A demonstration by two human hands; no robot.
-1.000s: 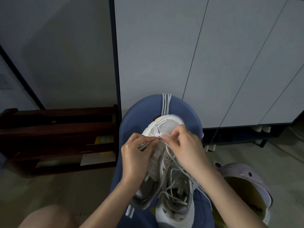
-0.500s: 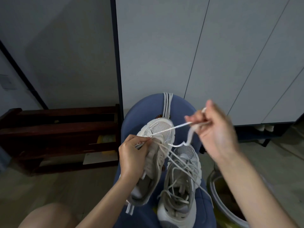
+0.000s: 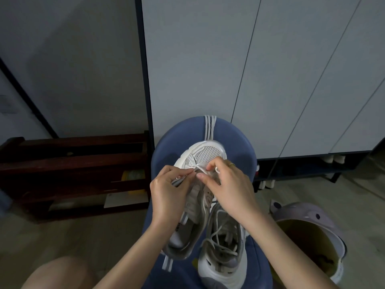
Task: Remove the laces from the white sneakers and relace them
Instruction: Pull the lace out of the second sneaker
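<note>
Left sneaker (image 3: 200,184) long axis toe-away; both hands at toe-end eyelets, left hand (image 3: 168,197) and right hand (image 3: 227,184) apparently each pinching lace (image 3: 200,168)

Lace holes (image 3: 205,177) hidden under hands, bin (image 3: 308,236) cut off behind right forearm

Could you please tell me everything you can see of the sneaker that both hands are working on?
The white sneaker lies on a blue seat, toe pointing away, tilted to the side. It has a mesh toe panel, a thick pale sole and a grey-lined opening. Its eyelet rows look mostly unlaced. The left hand steadies its side and pinches a lace end; the right hand pinches the white lace near the toe. A second, laced sneaker lies against it.
</note>
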